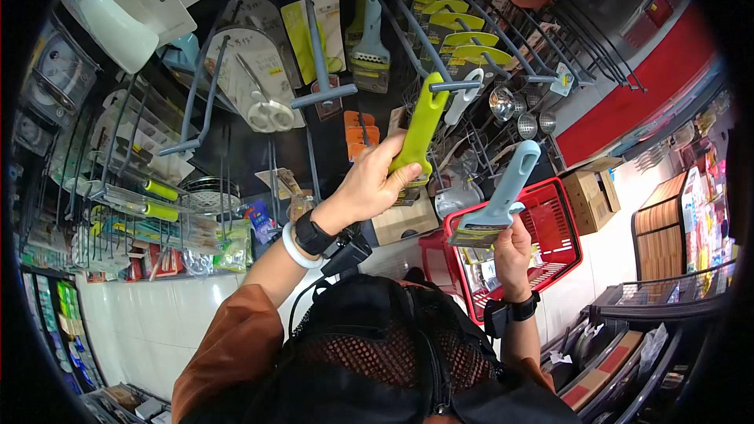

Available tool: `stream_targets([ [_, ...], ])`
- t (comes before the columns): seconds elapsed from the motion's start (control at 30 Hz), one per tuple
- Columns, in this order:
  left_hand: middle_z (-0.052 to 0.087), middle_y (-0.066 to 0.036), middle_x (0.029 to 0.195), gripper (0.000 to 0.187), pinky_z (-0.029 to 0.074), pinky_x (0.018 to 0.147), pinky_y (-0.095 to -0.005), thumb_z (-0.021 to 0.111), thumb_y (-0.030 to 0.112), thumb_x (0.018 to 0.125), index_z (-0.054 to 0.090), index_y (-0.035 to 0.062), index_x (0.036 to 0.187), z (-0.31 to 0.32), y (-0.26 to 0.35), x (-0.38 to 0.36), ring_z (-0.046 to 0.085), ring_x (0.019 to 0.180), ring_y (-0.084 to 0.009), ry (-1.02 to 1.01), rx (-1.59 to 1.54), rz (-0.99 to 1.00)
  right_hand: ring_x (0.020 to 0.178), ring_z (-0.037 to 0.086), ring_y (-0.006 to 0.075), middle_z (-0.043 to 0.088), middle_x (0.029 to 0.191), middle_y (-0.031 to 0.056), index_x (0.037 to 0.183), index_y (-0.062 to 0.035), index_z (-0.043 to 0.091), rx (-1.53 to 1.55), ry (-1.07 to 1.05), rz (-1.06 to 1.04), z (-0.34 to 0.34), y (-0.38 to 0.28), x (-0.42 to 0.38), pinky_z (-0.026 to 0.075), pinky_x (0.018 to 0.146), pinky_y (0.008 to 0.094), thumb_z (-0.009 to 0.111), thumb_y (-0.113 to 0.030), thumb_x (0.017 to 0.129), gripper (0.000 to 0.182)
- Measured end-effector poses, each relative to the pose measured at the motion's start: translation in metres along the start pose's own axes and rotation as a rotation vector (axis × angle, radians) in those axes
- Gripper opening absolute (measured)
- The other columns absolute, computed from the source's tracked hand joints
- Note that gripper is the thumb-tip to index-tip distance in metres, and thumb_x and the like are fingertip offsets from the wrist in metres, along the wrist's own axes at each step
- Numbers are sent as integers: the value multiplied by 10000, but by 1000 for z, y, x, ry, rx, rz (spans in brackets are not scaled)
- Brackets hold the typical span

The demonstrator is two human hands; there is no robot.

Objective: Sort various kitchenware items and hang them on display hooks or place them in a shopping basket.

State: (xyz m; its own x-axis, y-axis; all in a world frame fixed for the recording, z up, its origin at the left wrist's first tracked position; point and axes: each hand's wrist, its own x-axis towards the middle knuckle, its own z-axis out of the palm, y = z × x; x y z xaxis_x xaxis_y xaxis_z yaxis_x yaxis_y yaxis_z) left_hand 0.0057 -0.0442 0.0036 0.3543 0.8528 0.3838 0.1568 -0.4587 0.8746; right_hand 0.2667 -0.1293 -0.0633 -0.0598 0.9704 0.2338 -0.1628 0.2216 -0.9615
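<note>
My left hand [365, 187] is wrapped round the lower handle of a lime-green kitchen tool [424, 126], held upright by the display hooks. Its handle top, with a hanging hole, overlaps the end of a grey hook [459, 87]; my fingers mostly hide its head. In my right hand [513, 255], thumb and fingers pinch the wide head of a light-blue kitchen tool [514, 180] of similar shape, its handle tilted up to the right. Below it stands a red shopping basket [564, 255] with packaged goods inside. Another light-blue tool [371, 31] hangs on the rack.
Scissors [271, 114] on cards hang at the left, past a T-ended hook [323, 97]. Several green-topped packs [459, 21] line a hook at the back. Metal ladles [503, 102] hang at the right. A cardboard box [591, 198] stands beyond the basket.
</note>
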Motion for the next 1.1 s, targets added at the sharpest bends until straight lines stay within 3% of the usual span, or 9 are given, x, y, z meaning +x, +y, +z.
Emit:
stream_targets([
  [0.13, 587, -180, 885, 256, 449, 717, -359, 559, 127, 838, 490, -21, 1035, 5, -12, 5, 596, 868, -320, 66, 40, 102, 869, 502, 84, 570, 970, 26, 1051, 8, 502, -16, -85, 53, -2, 3, 1, 382, 782, 238, 443, -244, 937, 283],
  [0.2, 584, -172, 890, 260, 444, 726, -357, 559, 123, 830, 487, -18, 1036, 8, -21, 13, 592, 852, -295, 198, 2, 136, 867, 502, 80, 571, 967, 24, 1048, 7, 504, -36, -90, 63, 4, 3, 5, 383, 782, 236, 441, -245, 938, 282],
  [0.37, 600, -151, 855, 255, 446, 729, -334, 573, 121, 817, 503, -17, 1019, -11, -54, 44, 589, 808, -248, 187, 22, -10, 835, 470, 55, 558, 903, -12, 1005, -8, 529, -52, -110, 117, 15, 10, 19, 390, 760, 215, 462, -210, 933, 225],
  [0.47, 617, -174, 903, 261, 448, 742, -322, 584, 131, 820, 525, -33, 1014, -20, -79, 65, 602, 837, -242, 267, 2, 45, 758, 407, 27, 501, 831, -59, 988, -24, 526, -13, -103, 152, 34, 9, 32, 351, 685, 184, 439, -153, 936, 164],
  [0.7, 575, -222, 957, 359, 410, 806, -416, 593, 212, 822, 503, -59, 1039, -40, -87, 80, 534, 914, -384, 238, 366, -150, 735, 391, 31, 495, 795, -61, 957, -35, 531, 93, -89, 81, 66, 20, 58, 344, 663, 189, 457, -259, 938, 237],
  [0.8, 513, -228, 1044, 398, 373, 864, -408, 578, 181, 817, 442, -36, 1121, -31, -62, 54, 478, 1000, -378, 479, 511, 184, 769, 415, 35, 524, 835, -43, 917, -35, 514, 89, -116, 60, 63, 28, 58, 357, 685, 194, 465, -258, 935, 229],
  [0.9, 526, -153, 1069, 325, 389, 866, -343, 551, 141, 821, 483, -8, 1102, -22, -32, 24, 501, 1008, -286, 361, 158, 75, 772, 410, 33, 515, 843, -44, 919, -39, 504, 137, -116, 43, 70, 22, 60, 354, 690, 194, 465, -252, 935, 217],
  [1.03, 533, -138, 1105, 412, 400, 850, -330, 602, 245, 824, 475, -2, 1128, -10, -8, 2, 513, 989, -258, 225, -35, 281, 767, 401, 32, 503, 843, -47, 935, -42, 502, 132, -151, 24, 75, 22, 66, 348, 693, 194, 463, -251, 936, 213],
  [1.1, 550, -150, 1110, 535, 414, 883, -341, 669, 260, 785, 426, -17, 1173, -2, 7, -2, 548, 1016, -252, 198, -106, 246, 760, 401, 34, 500, 828, -52, 923, -43, 502, 138, -119, 2, 77, 31, 69, 349, 690, 195, 463, -257, 936, 218],
])
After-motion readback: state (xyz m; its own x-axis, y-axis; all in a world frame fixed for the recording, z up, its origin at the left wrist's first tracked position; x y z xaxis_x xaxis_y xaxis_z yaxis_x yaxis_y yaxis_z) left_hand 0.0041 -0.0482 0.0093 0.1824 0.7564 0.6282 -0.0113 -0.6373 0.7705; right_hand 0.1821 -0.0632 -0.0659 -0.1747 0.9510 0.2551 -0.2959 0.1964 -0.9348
